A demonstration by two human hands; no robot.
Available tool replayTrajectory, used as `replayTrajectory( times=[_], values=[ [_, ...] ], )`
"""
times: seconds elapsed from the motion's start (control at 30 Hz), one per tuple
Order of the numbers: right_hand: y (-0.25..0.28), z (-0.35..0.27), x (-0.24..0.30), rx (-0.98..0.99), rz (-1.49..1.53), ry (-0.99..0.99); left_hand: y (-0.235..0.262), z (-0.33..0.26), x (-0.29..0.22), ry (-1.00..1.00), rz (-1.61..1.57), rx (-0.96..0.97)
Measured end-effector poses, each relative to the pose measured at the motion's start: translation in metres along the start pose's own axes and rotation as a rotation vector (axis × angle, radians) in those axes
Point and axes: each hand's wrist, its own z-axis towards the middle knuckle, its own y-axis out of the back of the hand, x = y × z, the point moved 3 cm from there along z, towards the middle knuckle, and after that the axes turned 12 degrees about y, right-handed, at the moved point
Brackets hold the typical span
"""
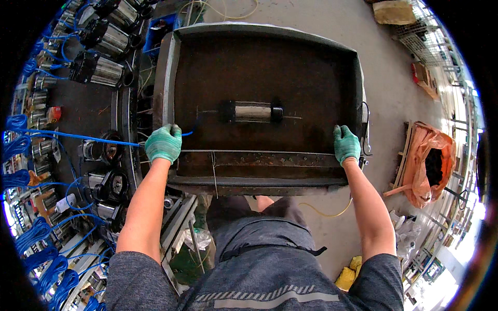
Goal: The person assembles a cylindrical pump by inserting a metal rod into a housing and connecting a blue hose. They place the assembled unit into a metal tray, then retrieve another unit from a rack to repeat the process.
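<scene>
A large dark metal tank with a raised rim stands in front of me. Inside it lies a cylindrical motor or pump body, silvery in the middle with black ends and a thin rod at each side. My left hand, in a green knitted glove, is closed over the tank's left rim. A blue cable runs in from the left, passes under that hand and comes out inside the tank. My right hand, gloved alike, closes at the right rim; its fingertips are partly hidden. Between the hands stretches a straight metal edge.
Left are several steel-and-black motors and coiled blue cables. A metal frame stands by my left leg. On the right floor sits an open orange sack, with a yellow bag nearer and a wire cage farther off.
</scene>
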Motion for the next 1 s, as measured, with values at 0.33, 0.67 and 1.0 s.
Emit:
replayTrajectory(
  times=[0.33, 0.67, 1.0],
  values=[
    [0.0006, 0.0023, 0.002, 0.066, -0.048, -0.021, 0.0018, -0.0011, -0.0014, 0.021, -0.002, 0.002],
    [0.0031, 0.0018, 0.0051, 0.054, -0.053, -0.003, -0.0014, 0.0016, -0.0004, 0.025, 0.0, 0.005],
    [-0.0004, 0.0033, 0.0005, 0.073, -0.056, -0.018, -0.0027, 0.0016, 0.0003, 0.033, 0.004, -0.001]
  ],
)
